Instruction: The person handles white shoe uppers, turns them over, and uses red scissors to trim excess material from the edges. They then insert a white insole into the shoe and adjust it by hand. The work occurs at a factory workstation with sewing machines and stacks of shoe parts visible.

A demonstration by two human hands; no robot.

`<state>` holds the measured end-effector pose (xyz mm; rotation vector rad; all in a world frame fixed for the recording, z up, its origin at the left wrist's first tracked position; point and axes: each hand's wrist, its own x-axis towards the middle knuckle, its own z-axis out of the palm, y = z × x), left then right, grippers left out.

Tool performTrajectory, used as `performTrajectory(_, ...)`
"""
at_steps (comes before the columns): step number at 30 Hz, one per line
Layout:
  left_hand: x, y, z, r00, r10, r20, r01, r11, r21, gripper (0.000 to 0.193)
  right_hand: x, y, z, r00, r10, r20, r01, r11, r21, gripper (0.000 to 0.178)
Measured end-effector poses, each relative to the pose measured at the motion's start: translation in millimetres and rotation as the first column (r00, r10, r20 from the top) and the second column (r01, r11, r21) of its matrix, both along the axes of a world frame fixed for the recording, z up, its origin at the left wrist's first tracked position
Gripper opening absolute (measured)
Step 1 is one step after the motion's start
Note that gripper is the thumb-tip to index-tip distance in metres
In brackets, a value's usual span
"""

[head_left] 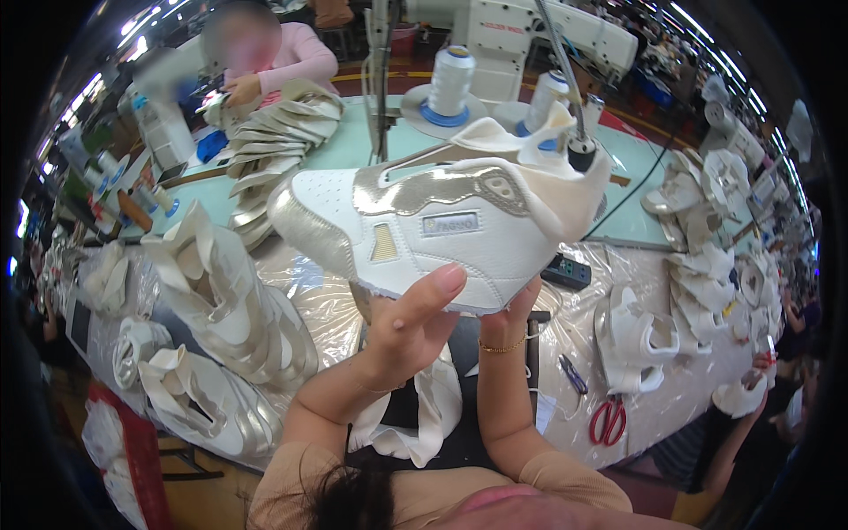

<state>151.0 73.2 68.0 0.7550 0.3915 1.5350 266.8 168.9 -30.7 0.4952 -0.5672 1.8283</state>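
A white and metallic-gold shoe upper (512,256) is held up in front of me, toe to the left. Its padded collar and tongue stand at the top right, and no sole is on its rough lower edge. My left hand (415,314) grips that lower edge from beneath, thumb lying on the white side. Behind the heel end, my right hand (523,299) supports the upper, its fingers mostly hidden by it. Below, between my forearms, another pale upper (415,440) lies on a dark surface.
Stacks of uppers stand left (256,331) and right (629,344) on the plastic-covered table (565,406). Red-handled scissors (608,420) and small dark snips (572,374) lie right. Thread cones (452,84) and a sewing machine (503,40) stand behind. A pink-sleeved person (300,57) works across the table.
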Motion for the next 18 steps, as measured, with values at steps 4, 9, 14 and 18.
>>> performTrajectory(4, -2, -3, 6, 0.998, 0.033, 0.057, -0.028, 0.996, -0.080, 0.054, -2, 2, -5, 0.995, -0.026, 0.101, 0.021, 0.998, 0.053, 0.057)
performTrajectory(9, -4, -5, 9, 0.995, 0.049, 0.091, -0.048, 0.999, -0.015, 0.053, -5, 4, -8, 0.990, 0.092, 0.107, -0.092, 0.996, -0.011, 0.057)
performTrajectory(14, -4, -7, 12, 0.995, 0.078, 0.056, -0.078, 0.997, -0.017, 0.054, -8, 3, -7, 0.987, 0.078, 0.141, -0.080, 0.997, 0.010, 0.058)
performTrajectory(18, -3, -10, 12, 0.993, 0.022, 0.117, -0.022, 1.000, -0.004, 0.043, -10, 3, -3, 0.980, 0.006, 0.197, -0.018, 0.998, 0.056, 0.057)
